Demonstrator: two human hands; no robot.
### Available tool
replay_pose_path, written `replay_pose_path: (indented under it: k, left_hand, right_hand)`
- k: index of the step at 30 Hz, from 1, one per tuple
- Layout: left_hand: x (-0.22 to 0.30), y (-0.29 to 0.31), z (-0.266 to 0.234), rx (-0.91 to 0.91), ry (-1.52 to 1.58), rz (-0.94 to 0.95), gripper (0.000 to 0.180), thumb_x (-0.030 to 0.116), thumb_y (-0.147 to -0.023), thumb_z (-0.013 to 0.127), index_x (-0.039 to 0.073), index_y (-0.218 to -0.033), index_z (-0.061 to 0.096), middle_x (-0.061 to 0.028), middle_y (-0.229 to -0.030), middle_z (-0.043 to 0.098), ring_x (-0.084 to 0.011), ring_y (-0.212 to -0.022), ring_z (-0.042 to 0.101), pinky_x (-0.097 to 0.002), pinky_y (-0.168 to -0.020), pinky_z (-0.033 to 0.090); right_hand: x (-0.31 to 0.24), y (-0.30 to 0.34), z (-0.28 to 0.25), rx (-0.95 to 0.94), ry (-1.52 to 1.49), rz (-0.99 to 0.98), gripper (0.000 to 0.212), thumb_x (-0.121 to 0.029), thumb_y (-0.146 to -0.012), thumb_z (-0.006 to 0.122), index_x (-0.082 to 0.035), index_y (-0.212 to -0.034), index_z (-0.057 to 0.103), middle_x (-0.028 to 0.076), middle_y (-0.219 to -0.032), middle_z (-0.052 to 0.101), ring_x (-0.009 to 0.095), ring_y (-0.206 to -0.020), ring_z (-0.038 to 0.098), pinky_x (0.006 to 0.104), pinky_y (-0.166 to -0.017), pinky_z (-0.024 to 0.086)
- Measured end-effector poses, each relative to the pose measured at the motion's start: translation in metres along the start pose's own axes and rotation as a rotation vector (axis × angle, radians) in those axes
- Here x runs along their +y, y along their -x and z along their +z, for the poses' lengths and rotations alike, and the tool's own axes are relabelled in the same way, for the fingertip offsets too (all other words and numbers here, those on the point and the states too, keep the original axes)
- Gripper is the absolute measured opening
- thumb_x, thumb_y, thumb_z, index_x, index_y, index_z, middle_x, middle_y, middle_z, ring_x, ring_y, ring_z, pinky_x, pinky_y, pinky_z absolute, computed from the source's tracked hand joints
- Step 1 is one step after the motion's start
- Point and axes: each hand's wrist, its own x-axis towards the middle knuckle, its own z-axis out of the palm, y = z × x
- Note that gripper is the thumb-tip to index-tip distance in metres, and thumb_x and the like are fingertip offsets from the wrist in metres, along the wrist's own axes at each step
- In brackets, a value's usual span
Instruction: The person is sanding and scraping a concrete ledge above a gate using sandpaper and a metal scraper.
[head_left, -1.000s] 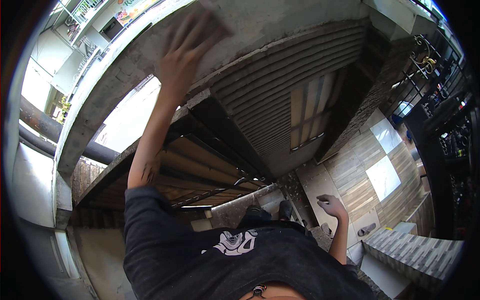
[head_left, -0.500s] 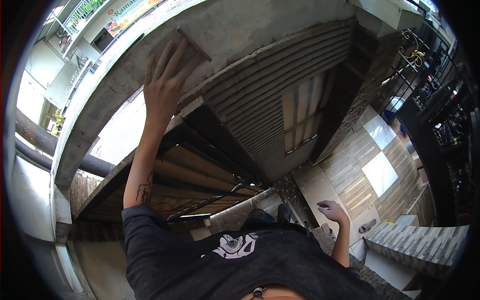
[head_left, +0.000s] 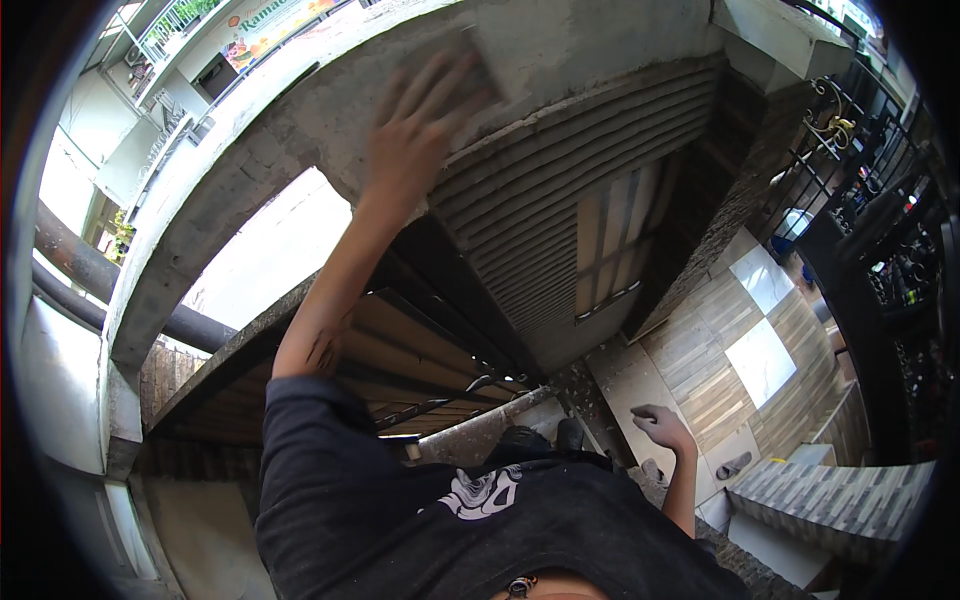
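Note:
My left hand [head_left: 425, 115] is blurred by motion, its fingers laid over a dark brownish sheet that looks like sandpaper [head_left: 482, 75]. Hand and sheet press against the grey plastered upper band of the wall [head_left: 590, 45], above a ribbed section [head_left: 520, 180]. Down at the lower right, my right hand [head_left: 665, 428] hangs loosely with bent, dust-grey fingers. Nothing shows in it, and it touches nothing.
Below the wall are a dark metal-framed panel [head_left: 440, 370] and a tiled floor [head_left: 700, 370] with slippers [head_left: 735, 465]. Black metalwork [head_left: 840, 130] and a blue bucket [head_left: 790, 225] stand at right. A patterned ledge [head_left: 830, 495] juts in at lower right. Dark pipes [head_left: 70, 250] run at left.
My left hand has slid to the right along the plastered wall with the sandpaper under it. The right hand has hardly moved.

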Motion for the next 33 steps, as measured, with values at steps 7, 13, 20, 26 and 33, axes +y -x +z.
replay_pose_path:
  k: [7,13,20,26,33]
  left_hand:
    - [-0.026,0.047,-0.037,-0.112,-0.018,-0.047,0.039,0.022,-0.077,0.065,0.027,-0.116,0.063,0.0028,-0.143,0.041,-0.0198,-0.132,0.037,-0.0437,-0.109,0.026]
    - [0.026,-0.044,0.039,0.048,0.023,0.099,0.034,0.031,-0.083,0.060,0.029,-0.117,0.062,0.0054,-0.143,0.040,-0.0155,-0.132,0.036,-0.0418,-0.111,0.024]
    - [0.012,-0.002,0.018,-0.019,0.116,0.102,0.031,0.039,-0.088,0.053,0.026,-0.114,0.065,0.0035,-0.143,0.040,-0.0155,-0.132,0.036,-0.0418,-0.112,0.022]
    - [-0.015,0.037,-0.031,-0.195,-0.047,0.007,0.038,0.043,-0.088,0.052,0.033,-0.125,0.056,0.0060,-0.143,0.039,-0.0135,-0.134,0.032,-0.0418,-0.113,0.021]
    - [0.031,-0.046,0.022,-0.026,0.038,0.068,0.042,0.049,-0.086,0.052,0.031,-0.124,0.058,0.0060,-0.145,0.037,-0.0131,-0.134,0.031,-0.0413,-0.113,0.020]
  right_hand:
    - [0.032,0.002,-0.012,-0.009,0.174,0.118,0.038,-0.031,-0.081,0.061,-0.005,-0.108,0.066,0.017,-0.108,0.065,0.030,-0.100,0.063,0.0370,-0.087,0.048]
    - [-0.076,-0.041,-0.025,0.141,0.354,-0.099,0.038,-0.030,-0.083,0.058,-0.006,-0.111,0.064,0.018,-0.110,0.063,0.033,-0.101,0.061,0.0382,-0.087,0.048]
    - [-0.048,-0.026,0.000,-0.009,-0.039,-0.243,0.038,-0.031,-0.082,0.056,-0.008,-0.113,0.063,0.018,-0.110,0.063,0.035,-0.103,0.059,0.0401,-0.089,0.047]
    - [0.057,-0.011,0.027,-0.157,0.213,0.038,0.039,-0.030,-0.080,0.060,-0.004,-0.108,0.065,0.017,-0.105,0.066,0.030,-0.100,0.062,0.0362,-0.087,0.048]
    - [-0.019,-0.036,-0.011,0.029,0.223,-0.044,0.039,-0.030,-0.082,0.060,-0.006,-0.112,0.063,0.017,-0.107,0.065,0.030,-0.102,0.062,0.0364,-0.088,0.047]
